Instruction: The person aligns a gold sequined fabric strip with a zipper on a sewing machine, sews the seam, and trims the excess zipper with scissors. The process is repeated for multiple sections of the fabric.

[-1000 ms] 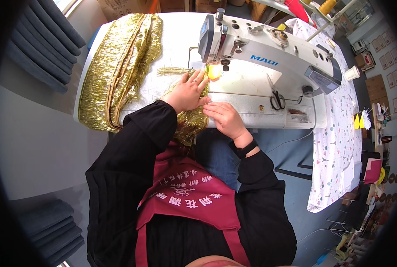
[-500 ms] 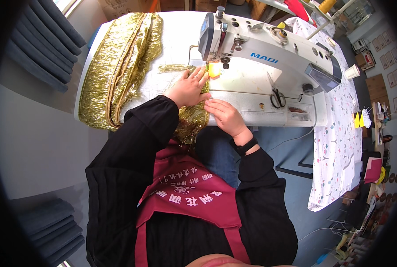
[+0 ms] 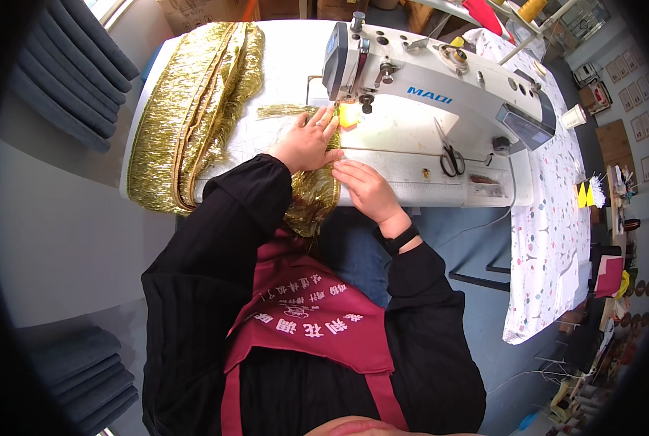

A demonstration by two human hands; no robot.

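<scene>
A strip of gold tinsel fringe (image 3: 314,200) runs under the sewing machine's needle area and hangs over the table's near edge. My left hand (image 3: 307,142) lies on it with fingers stretched out, their tips close to the presser foot. Just below and to the right, my right hand (image 3: 369,190) has its fingers together at the strip's right edge, gripping it; the thumb is mostly hidden. The white sewing machine (image 3: 441,87) stands behind both hands, with an orange-yellow guard piece (image 3: 349,116) beside the needle.
A thick folded pile of gold fringe (image 3: 193,109) covers the table's left part. Black-handled scissors (image 3: 451,158) lie right of my right hand, near a small recessed tray (image 3: 487,187). A patterned white cloth (image 3: 550,254) drapes at the right. Loose threads lie near my left hand.
Both hands keep almost the same place on the gold fringe. The whole view has shifted very slightly; nothing has been let go.
</scene>
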